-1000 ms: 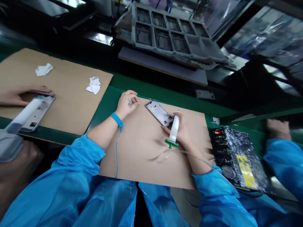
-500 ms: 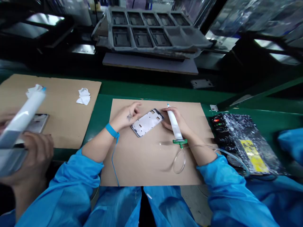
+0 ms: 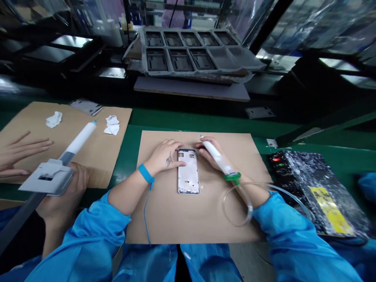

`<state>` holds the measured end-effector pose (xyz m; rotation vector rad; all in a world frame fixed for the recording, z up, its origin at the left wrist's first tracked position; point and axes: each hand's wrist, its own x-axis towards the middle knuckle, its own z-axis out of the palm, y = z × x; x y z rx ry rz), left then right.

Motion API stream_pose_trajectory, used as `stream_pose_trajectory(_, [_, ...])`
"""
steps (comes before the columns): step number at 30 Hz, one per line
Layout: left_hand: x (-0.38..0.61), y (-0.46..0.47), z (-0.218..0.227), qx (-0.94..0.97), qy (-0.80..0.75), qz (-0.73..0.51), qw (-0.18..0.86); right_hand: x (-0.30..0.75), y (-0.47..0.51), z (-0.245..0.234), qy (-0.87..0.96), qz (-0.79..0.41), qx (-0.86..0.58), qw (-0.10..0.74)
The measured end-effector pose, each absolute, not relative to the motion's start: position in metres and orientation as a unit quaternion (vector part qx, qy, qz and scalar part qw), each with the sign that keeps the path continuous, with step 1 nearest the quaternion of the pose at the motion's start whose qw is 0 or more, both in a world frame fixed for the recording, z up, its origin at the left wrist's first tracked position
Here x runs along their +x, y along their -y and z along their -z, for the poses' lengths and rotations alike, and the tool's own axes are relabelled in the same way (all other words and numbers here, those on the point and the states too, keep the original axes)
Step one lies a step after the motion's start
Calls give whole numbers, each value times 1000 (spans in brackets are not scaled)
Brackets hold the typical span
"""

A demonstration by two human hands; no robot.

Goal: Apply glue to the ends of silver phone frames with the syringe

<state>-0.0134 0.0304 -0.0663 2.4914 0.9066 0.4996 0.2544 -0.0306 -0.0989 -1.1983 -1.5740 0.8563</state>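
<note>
Phone frame lies flat, left-hand fingers resting on its edge.

Free room: cardboard sheet below the phone frame.
Obstacles on it: blue wrist-strap cord, looped clear tube.
Right of the frame: dispensing syringe.
Far right: black control box.

Dim rm, glare off plastic sheeting & metal phone frame, warped edges, v. faint shadows.
</note>
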Motion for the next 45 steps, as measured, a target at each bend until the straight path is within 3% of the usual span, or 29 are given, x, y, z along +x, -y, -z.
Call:
stream_pose_trajectory(4, [-17,-33,66,903,-317,-182,225,261,24,99,493,-427,-483,584])
stream_pose_trajectory(9, [-17,-34,66,898,-318,-191,235,260,26,98,416,-462,-491,610])
stream_pose_trajectory(15, [-14,-34,64,895,-318,-191,246,241,48,89,500,-501,-492,507])
stream_pose_trajectory(18, [-12,-33,64,897,-319,-185,246,233,54,82,559,-464,-507,464])
stream_pose_trajectory(30, [-8,-27,64,904,-299,-173,253,228,58,80,607,-392,-550,420])
stream_pose_trajectory(45, [-7,-25,65,901,-307,-171,256,229,59,80,623,-391,-537,414])
